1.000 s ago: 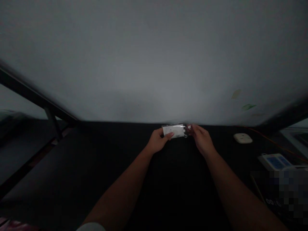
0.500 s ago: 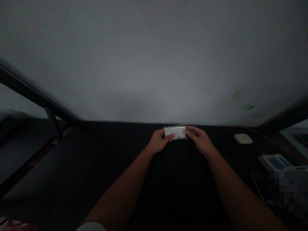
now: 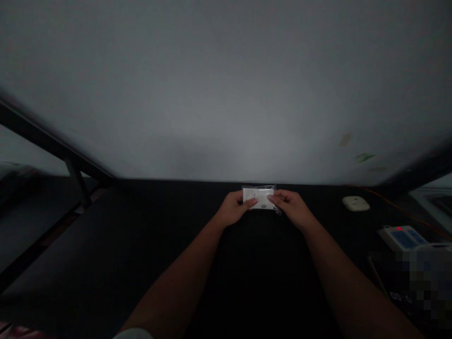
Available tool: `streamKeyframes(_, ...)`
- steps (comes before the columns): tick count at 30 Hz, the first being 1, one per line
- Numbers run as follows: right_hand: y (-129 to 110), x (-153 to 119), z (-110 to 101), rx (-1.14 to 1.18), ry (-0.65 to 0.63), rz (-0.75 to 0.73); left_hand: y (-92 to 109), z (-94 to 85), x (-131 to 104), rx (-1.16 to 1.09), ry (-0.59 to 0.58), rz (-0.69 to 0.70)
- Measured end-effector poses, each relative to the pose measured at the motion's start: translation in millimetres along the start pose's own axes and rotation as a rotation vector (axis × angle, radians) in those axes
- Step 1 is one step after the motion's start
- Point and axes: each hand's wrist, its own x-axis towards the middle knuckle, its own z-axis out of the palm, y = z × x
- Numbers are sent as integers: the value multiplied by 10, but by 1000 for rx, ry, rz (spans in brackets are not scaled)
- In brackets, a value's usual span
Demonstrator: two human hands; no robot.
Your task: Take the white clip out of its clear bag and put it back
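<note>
A small white card or packet (image 3: 262, 197) in a clear plastic sleeve is held between my two hands, close to the wall. My left hand (image 3: 235, 208) grips its left end, the thumb lying across the front. On the right end, my right hand (image 3: 290, 206) pinches it with the thumb in front and fingers behind. Something small hangs at the packet's lower right corner, too dim to make out.
The dark tabletop (image 3: 158, 235) meets a grey wall (image 3: 212, 94). On the right lie a white rounded object (image 3: 356, 204), a white-and-blue device (image 3: 404, 237) with a red light, an orange cable and a dark device showing digits. A dark frame stands at left.
The packet now faces me more squarely and sits slightly lower. My right thumb has moved onto its front. A red light now shows on the white-and-blue device.
</note>
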Motion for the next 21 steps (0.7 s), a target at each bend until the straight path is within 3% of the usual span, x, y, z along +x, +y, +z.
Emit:
streamKeyframes(7, -6, -21, -7, 18, 48, 6, 37, 19, -15, 42, -33, 27)
streamKeyframes(11, 14, -8, 6, 17, 82, -22, 37, 27, -13, 115, 6, 74)
streamKeyframes(18, 124, 54, 48, -326, 260, -394, -42, 12, -10, 338, 196, 173)
streamKeyframes(21, 149, 57, 38, -414, 205, -428, -34, 23, -27, 358, 215, 220)
